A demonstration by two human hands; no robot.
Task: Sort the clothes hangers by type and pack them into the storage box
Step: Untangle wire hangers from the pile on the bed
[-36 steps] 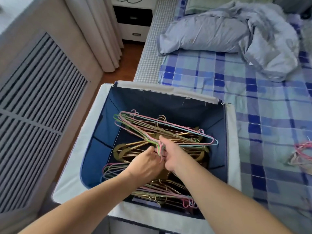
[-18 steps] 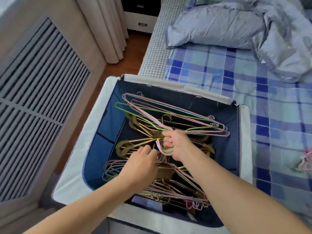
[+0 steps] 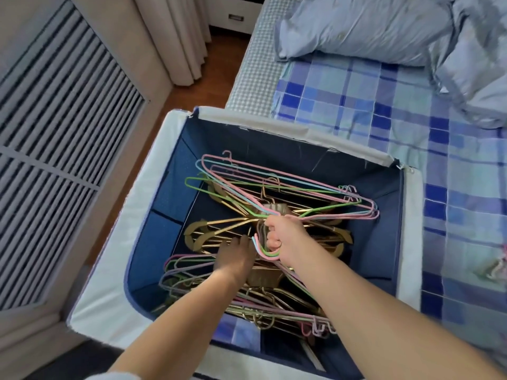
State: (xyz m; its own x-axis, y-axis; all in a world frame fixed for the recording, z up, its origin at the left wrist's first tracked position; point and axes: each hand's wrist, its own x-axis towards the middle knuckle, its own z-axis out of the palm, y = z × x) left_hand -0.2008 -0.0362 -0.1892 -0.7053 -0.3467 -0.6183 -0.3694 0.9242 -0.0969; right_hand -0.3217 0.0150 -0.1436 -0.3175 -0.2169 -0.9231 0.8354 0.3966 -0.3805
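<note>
The left hand's (image 3: 233, 256) fingertips sink among the gold metal hangers (image 3: 219, 231) in shadow, so what they touch cannot be told. The right hand (image 3: 285, 237) hides the necks of the bunch of pastel wire hangers (image 3: 274, 187) it grips. The dark blue fabric storage box (image 3: 164, 242) has its near edge cut off by the frame. At the right edge, a small pink tangle on the blue checked bedsheet (image 3: 466, 215) is cropped and blurred.

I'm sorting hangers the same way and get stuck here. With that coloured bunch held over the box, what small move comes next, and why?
Probably lower the coloured bunch onto the gold hangers and let go. The right hand grips its hooks above the box, while the left hand rests low on the pile, seemingly steadying it.
</note>
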